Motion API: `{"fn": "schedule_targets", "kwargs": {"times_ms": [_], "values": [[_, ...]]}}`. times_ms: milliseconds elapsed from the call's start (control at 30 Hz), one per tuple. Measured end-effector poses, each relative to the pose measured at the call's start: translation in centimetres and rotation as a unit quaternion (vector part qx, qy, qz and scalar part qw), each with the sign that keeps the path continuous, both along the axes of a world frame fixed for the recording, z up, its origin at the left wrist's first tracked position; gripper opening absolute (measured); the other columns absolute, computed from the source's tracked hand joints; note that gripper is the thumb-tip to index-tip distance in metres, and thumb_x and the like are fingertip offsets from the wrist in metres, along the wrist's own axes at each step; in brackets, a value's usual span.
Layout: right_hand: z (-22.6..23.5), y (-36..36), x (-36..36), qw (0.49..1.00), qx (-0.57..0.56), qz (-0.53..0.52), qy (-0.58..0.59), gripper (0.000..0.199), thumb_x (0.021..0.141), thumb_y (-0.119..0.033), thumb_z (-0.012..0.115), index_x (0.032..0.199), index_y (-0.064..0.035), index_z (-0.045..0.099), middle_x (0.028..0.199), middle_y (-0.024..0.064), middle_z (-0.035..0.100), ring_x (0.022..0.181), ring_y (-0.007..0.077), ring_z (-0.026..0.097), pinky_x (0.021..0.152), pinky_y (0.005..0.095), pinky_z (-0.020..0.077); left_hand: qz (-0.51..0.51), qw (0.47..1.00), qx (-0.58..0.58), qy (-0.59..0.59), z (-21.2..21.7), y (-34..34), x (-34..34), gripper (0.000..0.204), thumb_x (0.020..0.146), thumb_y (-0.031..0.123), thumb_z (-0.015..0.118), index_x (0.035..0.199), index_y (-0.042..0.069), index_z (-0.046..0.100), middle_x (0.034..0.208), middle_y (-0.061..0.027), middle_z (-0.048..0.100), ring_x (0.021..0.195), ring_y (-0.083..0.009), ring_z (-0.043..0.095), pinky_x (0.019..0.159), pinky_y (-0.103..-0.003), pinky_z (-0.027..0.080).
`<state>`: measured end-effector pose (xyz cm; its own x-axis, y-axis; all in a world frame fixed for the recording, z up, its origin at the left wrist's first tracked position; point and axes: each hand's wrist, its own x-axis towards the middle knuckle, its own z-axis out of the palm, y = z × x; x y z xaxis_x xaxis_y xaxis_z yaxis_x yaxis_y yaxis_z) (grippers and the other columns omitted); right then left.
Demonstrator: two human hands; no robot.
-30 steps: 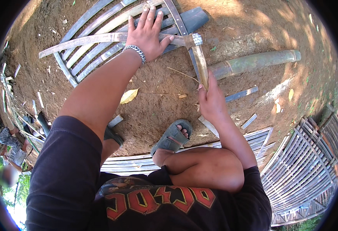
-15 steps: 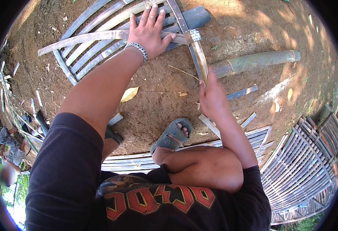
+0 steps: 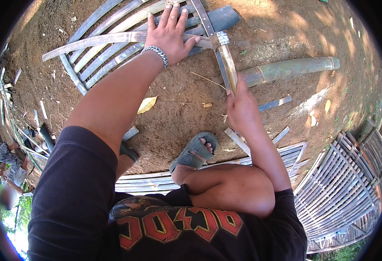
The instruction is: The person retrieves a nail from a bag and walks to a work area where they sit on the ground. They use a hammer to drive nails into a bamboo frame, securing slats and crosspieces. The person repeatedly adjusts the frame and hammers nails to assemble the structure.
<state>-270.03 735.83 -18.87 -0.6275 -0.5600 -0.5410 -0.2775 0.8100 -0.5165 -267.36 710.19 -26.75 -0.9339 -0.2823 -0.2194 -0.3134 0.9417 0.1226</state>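
My left hand [image 3: 168, 37] lies flat with fingers spread on a frame of bamboo slats [image 3: 96, 58], pressing on a long pale bamboo strip [image 3: 82, 44] that crosses it. In my right hand [image 3: 242, 106] is the wooden handle of a hammer [image 3: 228, 63], its shiny silver end near the strip's right end. A dark crosspiece with small dots like nail heads [image 3: 205, 19] runs along the frame's right side, and its lower part passes behind the handle. Whether the hammer touches the bamboo, I cannot tell.
A thick green bamboo piece [image 3: 293, 69] lies on the dirt to the right. Short offcuts [image 3: 275, 104] and a yellow leaf [image 3: 147, 105] are scattered about. Bamboo panels [image 3: 339, 191] stand at lower right. Another person [image 3: 14, 167] is at far left. My sandaled foot [image 3: 194, 152] is near the middle.
My right hand and the hammer have shifted very slightly to the right, with its silver end a little higher. The left hand stays pressed on the bamboo.
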Motion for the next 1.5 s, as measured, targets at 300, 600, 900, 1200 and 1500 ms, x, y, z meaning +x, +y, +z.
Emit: {"fn": "schedule_targets", "kwargs": {"times_ms": [300, 600, 900, 1200, 1500], "values": [[0.4, -0.7, -0.4, 1.000, 0.010, -0.008, -0.011, 0.055, 0.096, -0.007, 0.052, 0.147, 0.0019, 0.032, 0.095, 0.0351, 0.066, 0.092, 0.0537, 0.063, 0.083, 0.0593, 0.0479, 0.003, 1.000, 0.003, 0.019, -0.1, -0.1, 0.1, 0.086, 0.094, 0.054, 0.051, 0.156, -0.001, 0.030, 0.165, -0.0230, 0.023, 0.155, -0.0349, 0.016, 0.122, -0.062, 0.010], [1.5, -1.8, -1.3, 0.999, 0.046, -0.006, -0.023, 0.054, 0.096, -0.008, 0.053, 0.146, 0.0026, 0.035, 0.098, 0.0349, 0.066, 0.094, 0.0522, 0.063, 0.084, 0.0568, 0.0497, 0.012, 0.999, 0.014, 0.030, -0.1, 0.0, 0.2, 0.085, 0.093, 0.054, 0.053, 0.156, 0.000, 0.032, 0.165, -0.0226, 0.022, 0.155, -0.0336, 0.016, 0.122, -0.062, 0.011], [1.3, -1.7, -1.8, 0.999, 0.047, 0.009, -0.009, 0.054, 0.096, -0.010, 0.054, 0.144, 0.0048, 0.036, 0.101, 0.0346, 0.065, 0.098, 0.0515, 0.063, 0.085, 0.0557, 0.0496, 0.005, 0.999, -0.015, 0.038, -0.8, -0.1, 0.3, 0.085, 0.093, 0.054, 0.053, 0.156, 0.000, 0.033, 0.166, -0.0219, 0.021, 0.156, -0.0327, 0.016, 0.122, -0.061, 0.012], [1.3, -0.9, -0.8, 0.999, 0.026, 0.008, -0.018, 0.055, 0.096, -0.010, 0.053, 0.147, -0.0011, 0.032, 0.097, 0.0336, 0.066, 0.091, 0.0532, 0.063, 0.082, 0.0594, 0.0485, 0.002, 1.000, 0.006, 0.014, -0.4, 0.0, 0.2, 0.087, 0.093, 0.054, 0.053, 0.156, 0.000, 0.030, 0.165, -0.0223, 0.022, 0.156, -0.0339, 0.015, 0.122, -0.062, 0.010], [-2.6, 1.3, 1.9, 0.999, 0.016, -0.028, -0.002, 0.056, 0.097, -0.011, 0.052, 0.148, -0.0043, 0.030, 0.102, 0.0350, 0.065, 0.092, 0.0553, 0.062, 0.083, 0.0608, 0.0489, 0.002, 1.000, 0.007, 0.003, -0.3, 0.0, 0.1, 0.086, 0.094, 0.055, 0.052, 0.156, -0.001, 0.031, 0.165, -0.0230, 0.023, 0.156, -0.0352, 0.015, 0.122, -0.062, 0.010]]}}
